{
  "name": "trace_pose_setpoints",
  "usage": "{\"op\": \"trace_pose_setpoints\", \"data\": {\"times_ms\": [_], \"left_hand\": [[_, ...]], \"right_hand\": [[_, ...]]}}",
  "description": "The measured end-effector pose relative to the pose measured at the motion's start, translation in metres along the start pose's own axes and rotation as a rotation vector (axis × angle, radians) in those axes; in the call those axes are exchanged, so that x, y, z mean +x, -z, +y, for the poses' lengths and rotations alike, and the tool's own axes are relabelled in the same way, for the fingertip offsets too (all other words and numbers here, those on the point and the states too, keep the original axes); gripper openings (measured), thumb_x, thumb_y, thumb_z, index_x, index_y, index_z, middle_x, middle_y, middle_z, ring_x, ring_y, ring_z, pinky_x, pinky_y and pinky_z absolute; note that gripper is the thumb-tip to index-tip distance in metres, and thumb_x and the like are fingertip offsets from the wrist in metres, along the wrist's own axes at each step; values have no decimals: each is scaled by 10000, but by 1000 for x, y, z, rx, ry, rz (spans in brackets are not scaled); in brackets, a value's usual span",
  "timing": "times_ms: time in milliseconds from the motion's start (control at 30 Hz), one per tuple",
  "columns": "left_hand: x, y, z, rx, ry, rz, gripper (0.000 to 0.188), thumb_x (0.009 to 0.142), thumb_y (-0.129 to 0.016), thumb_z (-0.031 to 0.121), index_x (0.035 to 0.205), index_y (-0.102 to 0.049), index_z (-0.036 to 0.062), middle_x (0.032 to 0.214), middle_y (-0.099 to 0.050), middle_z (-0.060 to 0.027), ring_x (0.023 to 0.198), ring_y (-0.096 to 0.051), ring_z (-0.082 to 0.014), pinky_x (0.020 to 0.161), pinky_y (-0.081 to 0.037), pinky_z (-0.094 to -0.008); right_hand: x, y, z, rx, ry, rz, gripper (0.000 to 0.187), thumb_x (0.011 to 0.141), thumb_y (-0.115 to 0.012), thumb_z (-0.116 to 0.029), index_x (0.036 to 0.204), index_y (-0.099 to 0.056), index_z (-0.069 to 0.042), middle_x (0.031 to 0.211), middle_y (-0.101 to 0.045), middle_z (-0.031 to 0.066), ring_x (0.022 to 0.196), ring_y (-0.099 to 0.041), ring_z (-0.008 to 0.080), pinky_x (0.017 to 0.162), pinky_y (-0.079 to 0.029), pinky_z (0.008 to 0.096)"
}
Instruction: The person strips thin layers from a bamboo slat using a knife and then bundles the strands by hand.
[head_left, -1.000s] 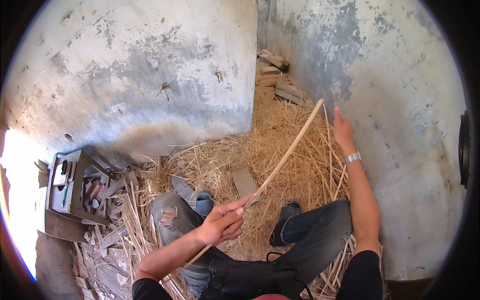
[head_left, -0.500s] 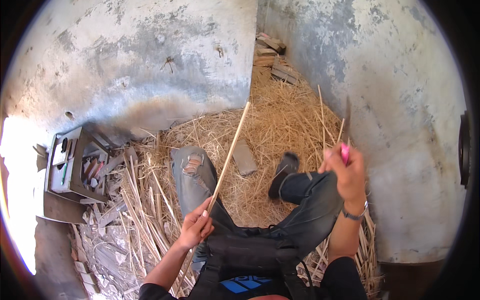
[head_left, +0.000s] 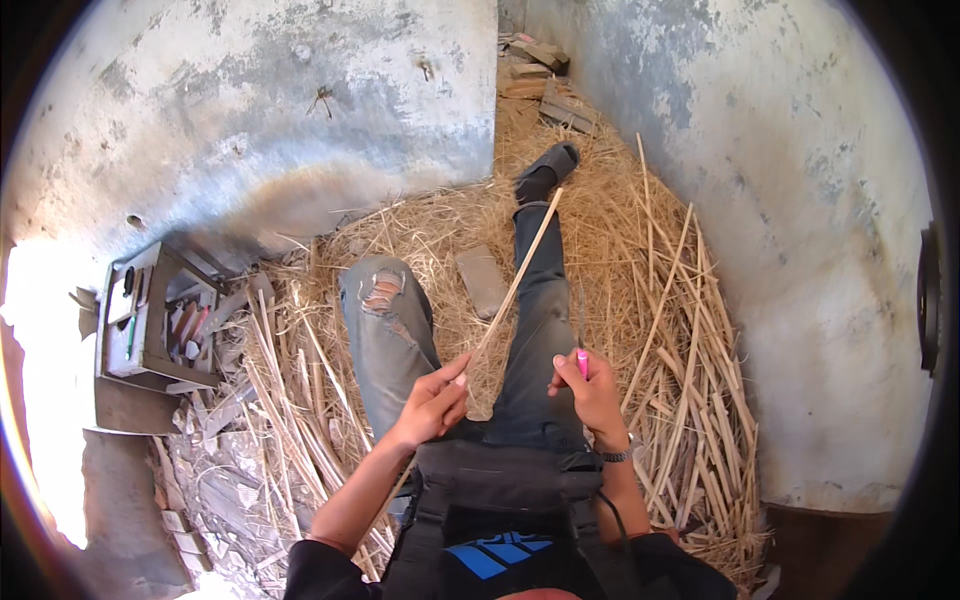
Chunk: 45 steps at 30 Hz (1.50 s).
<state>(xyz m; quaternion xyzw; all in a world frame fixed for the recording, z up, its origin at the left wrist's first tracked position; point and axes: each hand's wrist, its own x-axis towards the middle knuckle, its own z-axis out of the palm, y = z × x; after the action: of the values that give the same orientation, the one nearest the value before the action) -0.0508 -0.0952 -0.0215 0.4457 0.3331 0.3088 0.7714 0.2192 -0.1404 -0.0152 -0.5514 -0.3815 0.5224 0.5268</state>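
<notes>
My left hand (head_left: 432, 405) is closed round a long, pale split stick (head_left: 522, 270), which looks like bamboo or cane. It slants up and away to the right across my outstretched right leg, and its lower end runs back under my left forearm. My right hand (head_left: 597, 398), with a dark watch at the wrist, grips a knife by its pink handle (head_left: 583, 362). The thin dark blade points up and away, right of the stick and apart from it.
Straw and shavings (head_left: 460, 215) cover the floor around a flat brick (head_left: 482, 282). Split sticks lie heaped at the right (head_left: 700, 410) and left (head_left: 285, 400). A small wooden stand (head_left: 150, 350) holds odds and ends. Walls rise ahead and right; wood pieces (head_left: 568, 105) lie in the far corner.
My right hand has come left and down with the knife, nearer the stick. My right leg has stretched out forward. The stick has shifted right and tilted more in my left hand.
</notes>
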Motion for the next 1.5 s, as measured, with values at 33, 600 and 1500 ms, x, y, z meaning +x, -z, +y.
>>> {"op": "trace_pose_setpoints", "data": {"times_ms": [33,600,1500], "left_hand": [[2,-1,-3,-14,-3,-5,505,1134,-423,198,1611,-344,53,555,-365,19,431,-332,-78,437,-311,-229],[-19,-14,30,271,-166,-18,518,1127,-449,143,1618,-324,32,625,-412,61,510,-380,-30,486,-333,-212],[89,82,-64,33,297,-3,472,1136,-451,208,1583,-419,60,606,-314,69,486,-285,-52,468,-287,-240]], "right_hand": [[1,0,5,-9,-13,-22,334,1042,-646,-243,791,-604,-25,723,-638,45,660,-637,136,648,-517,293],[13,28,24,126,85,95,537,1142,-346,-456,970,-616,-25,664,-472,-18,555,-450,72,587,-463,246],[179,-18,127,-740,438,168,391,1036,-606,-300,756,-634,-28,671,-605,245,638,-624,461,552,-461,517]]}}
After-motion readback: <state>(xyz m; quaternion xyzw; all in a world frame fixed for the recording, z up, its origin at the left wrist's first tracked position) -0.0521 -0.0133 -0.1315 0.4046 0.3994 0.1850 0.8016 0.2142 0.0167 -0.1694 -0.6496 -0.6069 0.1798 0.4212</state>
